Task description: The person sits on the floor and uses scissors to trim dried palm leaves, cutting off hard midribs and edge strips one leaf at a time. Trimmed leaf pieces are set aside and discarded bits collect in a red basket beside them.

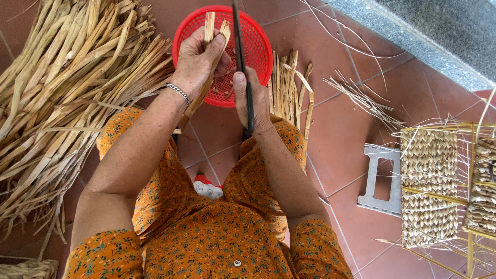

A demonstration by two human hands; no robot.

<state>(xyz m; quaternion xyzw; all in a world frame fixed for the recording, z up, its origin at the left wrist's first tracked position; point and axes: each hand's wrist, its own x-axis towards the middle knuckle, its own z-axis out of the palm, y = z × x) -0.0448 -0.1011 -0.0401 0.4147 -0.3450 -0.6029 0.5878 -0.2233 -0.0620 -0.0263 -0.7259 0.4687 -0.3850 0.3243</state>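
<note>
My left hand (199, 62) is closed around a flat dried plant strip (213, 31), holding it upright over a red plastic basket (258, 39). My right hand (250, 98) grips a long dark blade (238, 36), thumb laid along it, the blade pointing away from me right beside the strip. Small cut pieces lie inside the basket. The strip's lower end runs down past my left wrist, which wears a metal bracelet (178, 92). Both forearms reach out over my knees, which are covered by orange flowered cloth.
A big heap of dried strips (67, 93) fills the left. A smaller bundle (289, 88) lies right of the basket. At right, a grey metal stool (382, 178) and partly woven baskets on frames (429, 186). Thin reeds (361, 98) lie on the red tile floor; grey stone step at top right.
</note>
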